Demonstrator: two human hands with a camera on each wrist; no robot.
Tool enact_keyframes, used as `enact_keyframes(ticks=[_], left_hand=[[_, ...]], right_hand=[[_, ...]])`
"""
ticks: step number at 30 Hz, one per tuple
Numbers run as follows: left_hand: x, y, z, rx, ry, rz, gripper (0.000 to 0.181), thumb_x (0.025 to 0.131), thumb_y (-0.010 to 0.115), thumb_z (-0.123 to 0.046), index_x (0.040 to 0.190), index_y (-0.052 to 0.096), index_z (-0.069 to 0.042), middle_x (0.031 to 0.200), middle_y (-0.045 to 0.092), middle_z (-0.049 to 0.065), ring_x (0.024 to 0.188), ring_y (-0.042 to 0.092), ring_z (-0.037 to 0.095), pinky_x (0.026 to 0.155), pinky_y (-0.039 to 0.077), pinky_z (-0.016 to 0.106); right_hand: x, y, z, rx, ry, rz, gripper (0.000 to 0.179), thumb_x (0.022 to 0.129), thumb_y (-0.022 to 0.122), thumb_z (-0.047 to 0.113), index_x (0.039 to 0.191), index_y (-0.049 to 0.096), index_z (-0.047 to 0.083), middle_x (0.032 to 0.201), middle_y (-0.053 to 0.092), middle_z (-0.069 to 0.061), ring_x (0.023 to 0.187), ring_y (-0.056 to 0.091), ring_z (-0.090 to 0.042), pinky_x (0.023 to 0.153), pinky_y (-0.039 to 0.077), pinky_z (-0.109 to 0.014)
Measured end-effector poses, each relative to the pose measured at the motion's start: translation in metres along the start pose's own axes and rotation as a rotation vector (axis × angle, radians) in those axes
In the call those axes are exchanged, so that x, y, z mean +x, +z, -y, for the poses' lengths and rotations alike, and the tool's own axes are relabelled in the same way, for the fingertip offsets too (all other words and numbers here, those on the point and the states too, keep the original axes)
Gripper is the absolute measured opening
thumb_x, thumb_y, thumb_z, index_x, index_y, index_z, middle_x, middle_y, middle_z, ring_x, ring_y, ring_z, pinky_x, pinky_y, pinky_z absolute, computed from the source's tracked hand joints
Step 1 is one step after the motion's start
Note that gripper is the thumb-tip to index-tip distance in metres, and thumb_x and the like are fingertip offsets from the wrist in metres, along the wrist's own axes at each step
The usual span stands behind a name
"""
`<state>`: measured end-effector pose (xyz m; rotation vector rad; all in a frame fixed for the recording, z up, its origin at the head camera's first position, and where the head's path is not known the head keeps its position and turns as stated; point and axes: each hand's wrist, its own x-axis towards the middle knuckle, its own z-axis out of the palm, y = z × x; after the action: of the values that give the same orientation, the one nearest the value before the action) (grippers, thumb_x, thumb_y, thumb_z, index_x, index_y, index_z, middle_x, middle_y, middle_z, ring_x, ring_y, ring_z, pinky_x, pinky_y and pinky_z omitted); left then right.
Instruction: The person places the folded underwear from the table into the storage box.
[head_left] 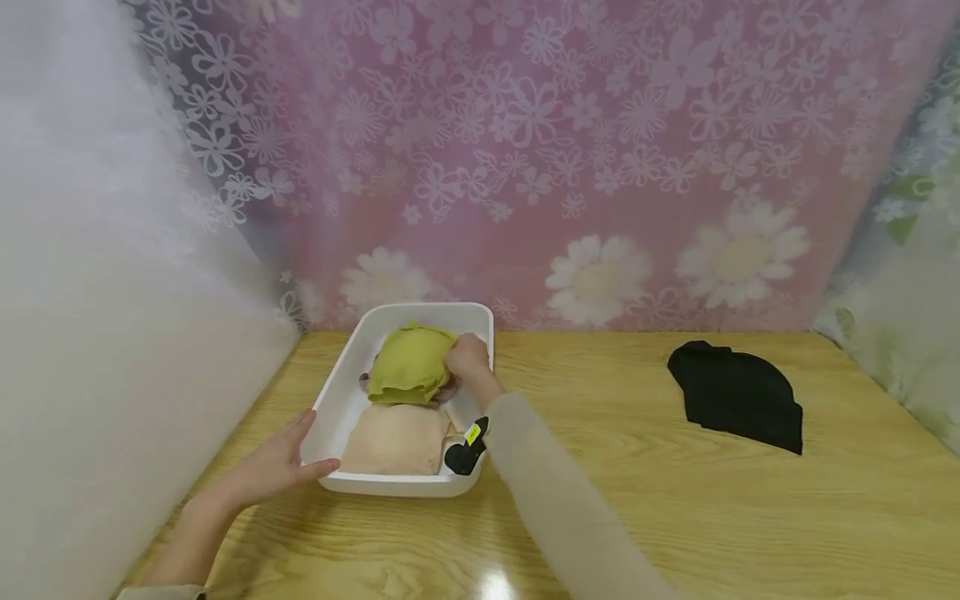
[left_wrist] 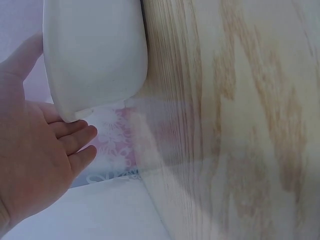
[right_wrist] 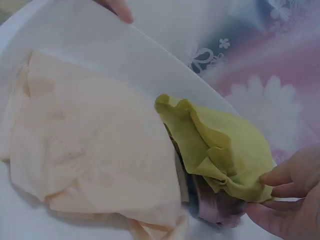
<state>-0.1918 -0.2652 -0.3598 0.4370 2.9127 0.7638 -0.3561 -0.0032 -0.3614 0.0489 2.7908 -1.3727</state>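
A white plastic tub [head_left: 397, 482] stands on the wooden table. Inside it, at the far end, a yellow-green piece of fabric [head_left: 408, 367] is bunched into a dome. My right hand [head_left: 468, 358] pinches its right edge between thumb and fingers, as the right wrist view also shows. Dull mauve-brown cloth [right_wrist: 217, 205] peeks out underneath. Nearer to me in the tub, a peach-coloured folded fabric piece [head_left: 393, 442] lies flat. My left hand [head_left: 270, 462] touches the tub's near left corner, thumb and fingers spread along the rim.
A black folded fabric piece [head_left: 738, 396] lies on the table [head_left: 600, 467] to the right. Floral curtain [head_left: 525, 167] hangs behind the table, and a white sheet [head_left: 135, 250] borders the left side. A black device with a yellow label [head_left: 467, 450] sits at my right wrist.
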Motion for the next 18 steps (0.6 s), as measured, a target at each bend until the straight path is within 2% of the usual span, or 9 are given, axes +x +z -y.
enact_keyframes(ticks=[1,4,5,6,8,10,12,15,18], left_hand=[[0.000,0.000,0.000,-0.002,0.001,-0.003,0.098,0.085,0.061,-0.049,0.139,0.015,0.019,0.143,0.014,0.039,0.131,0.015,0.051,0.102,0.019,0.061],[0.001,0.000,0.002,0.002,0.002,-0.011,0.098,0.085,0.061,-0.049,0.139,0.015,0.019,0.143,0.014,0.039,0.130,0.021,0.050,0.102,0.020,0.061],[0.000,0.000,0.002,0.005,0.000,-0.013,0.098,0.084,0.061,-0.049,0.139,0.015,0.019,0.143,0.014,0.039,0.130,0.022,0.050,0.102,0.020,0.061],[0.000,0.000,0.002,0.007,-0.002,-0.015,0.098,0.084,0.061,-0.049,0.139,0.015,0.019,0.143,0.014,0.038,0.129,0.023,0.049,0.102,0.021,0.061],[-0.001,-0.001,0.002,0.013,-0.006,-0.012,0.098,0.084,0.061,-0.049,0.139,0.015,0.019,0.143,0.014,0.039,0.128,0.025,0.049,0.101,0.022,0.061],[-0.001,-0.003,0.001,0.017,-0.008,-0.010,0.098,0.085,0.061,-0.049,0.139,0.016,0.019,0.143,0.015,0.039,0.128,0.025,0.050,0.101,0.022,0.061],[-0.001,-0.003,0.001,0.019,-0.007,-0.009,0.098,0.084,0.061,-0.048,0.138,0.016,0.019,0.142,0.016,0.039,0.127,0.027,0.050,0.101,0.023,0.061],[-0.001,-0.003,0.000,0.020,-0.006,-0.009,0.098,0.084,0.062,-0.048,0.138,0.016,0.019,0.142,0.016,0.039,0.128,0.026,0.050,0.101,0.023,0.061],[0.000,-0.001,-0.001,0.023,-0.002,-0.005,0.097,0.084,0.062,-0.048,0.138,0.017,0.019,0.142,0.017,0.039,0.128,0.024,0.051,0.101,0.022,0.062]], right_hand=[[-0.008,-0.008,0.005,-0.016,-0.025,0.002,0.040,0.075,0.049,-0.009,0.052,0.025,0.012,0.048,0.017,0.004,0.044,0.014,-0.011,0.040,0.019,-0.024],[-0.013,-0.029,0.010,-0.012,-0.093,0.014,0.021,0.082,0.053,-0.004,0.063,0.054,0.003,0.057,0.051,-0.001,0.049,0.046,-0.012,0.048,0.040,-0.019],[-0.010,-0.036,0.008,0.001,-0.110,0.026,0.011,0.084,0.055,-0.001,0.076,0.062,-0.001,0.071,0.061,-0.006,0.057,0.055,-0.015,0.054,0.046,-0.020],[0.008,-0.036,-0.004,0.040,-0.146,0.038,0.012,0.086,0.058,0.006,0.092,0.064,-0.004,0.093,0.064,-0.011,0.067,0.060,-0.017,0.059,0.050,-0.023],[0.037,-0.043,-0.024,0.122,-0.169,0.074,0.041,0.087,0.065,0.019,0.122,0.057,-0.001,0.127,0.054,-0.014,0.093,0.062,-0.025,0.076,0.053,-0.034],[0.051,-0.058,-0.040,0.231,-0.221,0.095,0.043,0.084,0.069,0.025,0.119,0.059,0.002,0.119,0.058,-0.013,0.081,0.063,-0.020,0.064,0.053,-0.031],[0.051,-0.078,-0.049,0.259,-0.212,0.096,0.045,0.085,0.069,0.027,0.121,0.059,0.002,0.119,0.057,-0.013,0.086,0.062,-0.021,0.067,0.053,-0.032],[0.017,-0.118,-0.047,0.240,-0.174,0.074,0.042,0.090,0.062,0.024,0.124,0.056,0.001,0.116,0.059,-0.016,0.097,0.061,-0.028,0.077,0.052,-0.036],[-0.012,-0.155,-0.056,0.211,-0.125,0.081,0.045,0.094,0.056,0.022,0.130,0.049,-0.004,0.126,0.053,-0.022,0.110,0.054,-0.035,0.089,0.047,-0.042]])
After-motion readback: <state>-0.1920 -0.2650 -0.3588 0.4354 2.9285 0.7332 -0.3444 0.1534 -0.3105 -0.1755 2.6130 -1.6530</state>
